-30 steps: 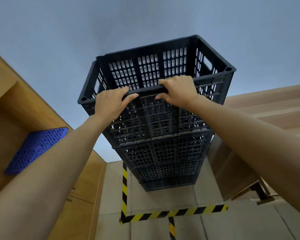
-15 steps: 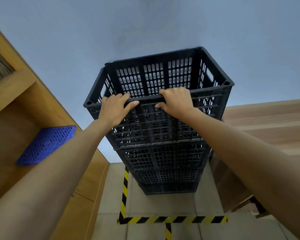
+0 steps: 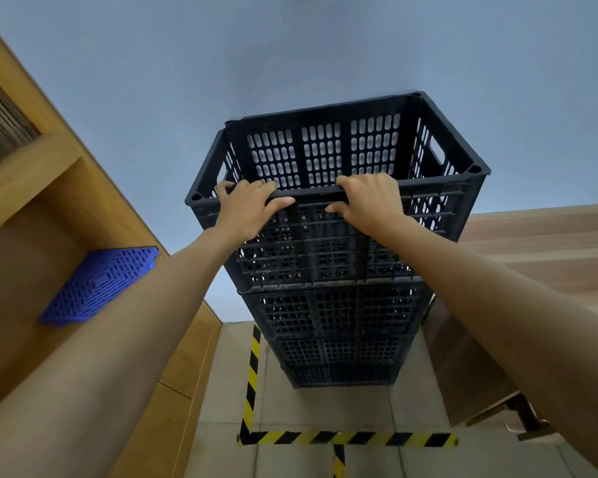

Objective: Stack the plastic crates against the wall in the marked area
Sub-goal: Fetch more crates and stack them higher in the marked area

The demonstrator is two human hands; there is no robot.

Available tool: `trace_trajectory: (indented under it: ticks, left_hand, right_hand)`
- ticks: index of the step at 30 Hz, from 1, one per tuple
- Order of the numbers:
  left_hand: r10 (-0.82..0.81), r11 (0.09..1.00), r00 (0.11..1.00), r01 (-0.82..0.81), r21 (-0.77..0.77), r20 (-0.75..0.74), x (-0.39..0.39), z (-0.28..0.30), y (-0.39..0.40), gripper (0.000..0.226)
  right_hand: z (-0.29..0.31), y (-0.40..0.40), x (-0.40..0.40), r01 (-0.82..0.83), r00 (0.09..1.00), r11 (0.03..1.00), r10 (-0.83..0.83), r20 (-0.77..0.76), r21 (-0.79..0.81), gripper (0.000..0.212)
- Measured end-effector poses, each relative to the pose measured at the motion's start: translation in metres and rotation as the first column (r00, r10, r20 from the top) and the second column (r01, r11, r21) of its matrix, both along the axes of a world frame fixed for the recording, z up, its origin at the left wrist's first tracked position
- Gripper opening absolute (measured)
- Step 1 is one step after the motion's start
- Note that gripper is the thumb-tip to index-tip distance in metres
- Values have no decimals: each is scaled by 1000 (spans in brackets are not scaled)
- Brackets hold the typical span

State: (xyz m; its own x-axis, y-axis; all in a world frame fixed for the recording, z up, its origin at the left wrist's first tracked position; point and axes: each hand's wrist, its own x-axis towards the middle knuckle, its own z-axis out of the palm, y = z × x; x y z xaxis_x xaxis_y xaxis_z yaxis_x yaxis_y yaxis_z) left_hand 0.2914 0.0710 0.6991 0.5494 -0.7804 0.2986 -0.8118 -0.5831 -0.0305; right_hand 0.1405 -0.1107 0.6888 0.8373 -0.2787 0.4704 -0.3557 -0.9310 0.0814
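Head view: both hands on the near rim of the top crate point(image 3: 325, 157), black slotted plastic, sitting on a stack of matching crates point(image 3: 339, 326)

- left hand point(image 3: 247, 210): fingers hooked over the rim, thumb pressed on the outer face just below them, so it's gripping the rim
- right hand point(image 3: 368, 201): same grip, fingers curled over the rim edge, thumb underneath pointing toward the left hand
- top crate's far wall is beyond the fingertips, up against the grey wall point(image 3: 290, 63); lower crates run down below the wrists to the floor
- stack base sits inside the yellow-black floor tape point(image 3: 346, 438), tape corner well below and left of the left hand

Change over the last second: the crate and both hands sit lower in frame and the grip hasn't shifted along the rim. Top crate's bottom edge now looks flush on the one below, no visible gap or tilt. My read: crate is seated and the hands are just steadying or squaring it

Implication: placement looks essentially done, stack is at the wall and in the marked zone. Next is to release and check it stands. Risk is the height; a tall, light stack could rock if the hands pull off unevenly

Off to the left of the left forearm: blue plastic grid panel point(image 3: 99, 286) leaning in a wooden shelf unit point(image 3: 49, 188), not involved
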Motion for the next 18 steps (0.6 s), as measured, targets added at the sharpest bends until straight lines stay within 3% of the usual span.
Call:
trace_trajectory:
  ticks: [7, 14, 18]
  left_hand:
    - [31, 999, 999, -33, -43, -35, -9, -5, 0, 55]
    - [38, 992, 994, -25, -121, 107, -26, -18, 17, 55]
    - [22, 994, 997, -14, -104, 71, -17, -13, 9, 55]
  right_hand:
    - [6, -2, -3, -32, 999, 999, 31, -22, -9, 48]
    - [0, 9, -22, -26, 1000, 999, 26, -14, -26, 47]
    - [7, 8, -13, -6, 999, 1000, 8, -44, 23, 45]
